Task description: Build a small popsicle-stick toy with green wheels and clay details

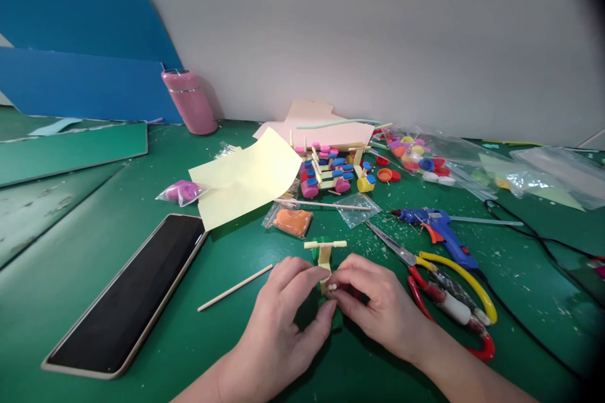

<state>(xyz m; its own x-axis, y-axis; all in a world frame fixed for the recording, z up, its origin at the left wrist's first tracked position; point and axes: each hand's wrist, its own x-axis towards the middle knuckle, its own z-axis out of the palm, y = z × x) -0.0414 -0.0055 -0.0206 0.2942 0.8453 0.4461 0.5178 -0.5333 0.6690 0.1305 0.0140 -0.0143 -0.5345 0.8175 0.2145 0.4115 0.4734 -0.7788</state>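
Note:
A small pale-yellow stick model [325, 255] with a crossbar on top and green round parts stands upright between my hands. My left hand [288, 321] is curled around its near left side, the fingertips pressed against it. My right hand [375, 302] pinches small whitish pieces [332, 288] between thumb and forefinger, right against the model. The model's lower part is largely hidden by my fingers. A thin wooden stick [235, 288] lies left of my left hand. Beyond the model lies a bag of orange clay [293, 221].
To the left lies a phone [127, 296]; to the right, scissors [449, 293] and a blue glue gun [437, 227] with its cable. Behind are yellow paper [246, 179], several finished colourful models [328, 170], bagged bottle caps [420, 154] and a pink tumbler [191, 104].

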